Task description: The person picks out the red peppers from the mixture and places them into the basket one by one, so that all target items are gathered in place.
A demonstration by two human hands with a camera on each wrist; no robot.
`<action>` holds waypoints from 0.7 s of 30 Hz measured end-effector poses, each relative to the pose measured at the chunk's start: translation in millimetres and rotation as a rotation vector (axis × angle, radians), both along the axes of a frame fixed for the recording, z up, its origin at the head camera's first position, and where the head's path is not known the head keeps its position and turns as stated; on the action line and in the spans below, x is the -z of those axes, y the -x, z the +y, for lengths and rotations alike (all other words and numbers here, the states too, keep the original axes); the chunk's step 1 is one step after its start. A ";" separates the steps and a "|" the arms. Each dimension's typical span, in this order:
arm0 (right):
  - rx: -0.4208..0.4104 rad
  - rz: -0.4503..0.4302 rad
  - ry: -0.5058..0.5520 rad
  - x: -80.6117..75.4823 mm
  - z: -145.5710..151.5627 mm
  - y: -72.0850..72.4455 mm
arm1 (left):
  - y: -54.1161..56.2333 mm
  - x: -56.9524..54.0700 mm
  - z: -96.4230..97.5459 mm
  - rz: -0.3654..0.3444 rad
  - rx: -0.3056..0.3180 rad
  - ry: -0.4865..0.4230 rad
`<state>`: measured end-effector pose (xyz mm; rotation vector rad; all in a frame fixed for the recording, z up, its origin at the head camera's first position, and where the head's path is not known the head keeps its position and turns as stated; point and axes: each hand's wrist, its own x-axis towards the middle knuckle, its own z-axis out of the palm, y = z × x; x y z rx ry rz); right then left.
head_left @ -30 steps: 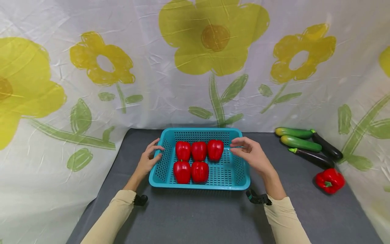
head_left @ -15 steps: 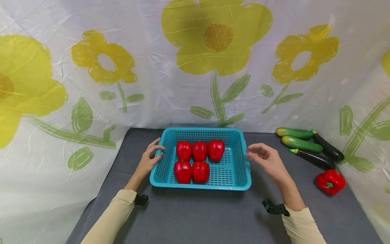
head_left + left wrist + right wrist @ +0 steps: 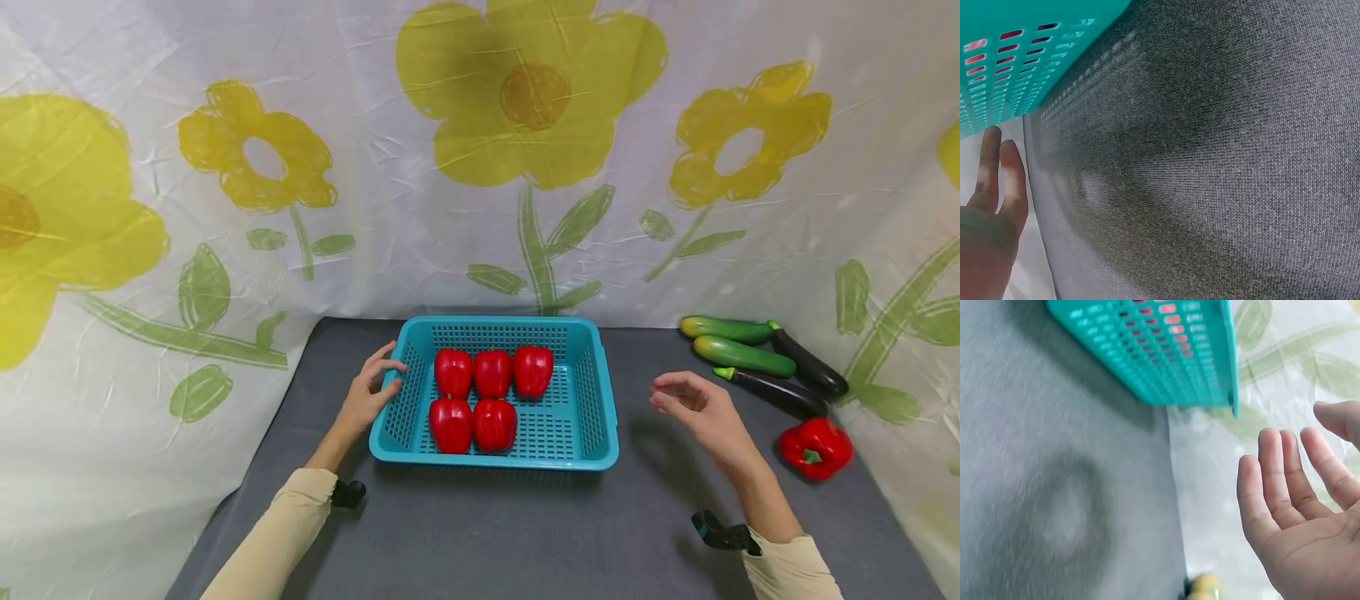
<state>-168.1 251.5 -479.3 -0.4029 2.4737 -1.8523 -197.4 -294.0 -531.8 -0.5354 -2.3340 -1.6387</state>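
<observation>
A turquoise plastic basket [image 3: 566,450] with perforated walls stands at the middle of the table. Inside it lie several red bell peppers [image 3: 492,373], three along the back and two in front of them. My left hand [image 3: 366,392] rests at the basket's left rim, fingers loosely spread and fingertips at the edge. In the left wrist view two of its fingers [image 3: 1013,175] reach up beside the basket wall. To the right of the basket my right hand [image 3: 701,410] hovers over the cloth, relaxed and holding nothing. Its palm and parted fingers [image 3: 1272,481] show in the right wrist view.
At the right back lie two zucchini [image 3: 742,354] and two eggplants [image 3: 772,392]. A single red bell pepper [image 3: 815,448] sits in front of them. A flowered curtain [image 3: 420,233] borders the grey cloth [image 3: 480,533] at the back and sides.
My right hand has moved from above the basket's right side out past the rim, rightward and toward me. The left hand stays at the left rim; the peppers have not moved.
</observation>
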 end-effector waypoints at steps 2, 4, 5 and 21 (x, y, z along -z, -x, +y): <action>0.007 0.005 -0.012 1.9 7.4 -2.0 | -0.2 0.2 0.4 0.004 0.004 -0.003; 0.009 0.013 -0.019 3.5 16.0 -3.7 | -0.2 0.8 0.6 0.007 0.000 0.002; 0.007 0.022 -0.020 4.1 20.7 -4.5 | -0.2 1.2 0.6 0.010 -0.001 0.006; 0.053 0.054 -0.074 -1.5 83.6 -15.7 | 0.5 0.7 -0.4 0.014 0.001 0.008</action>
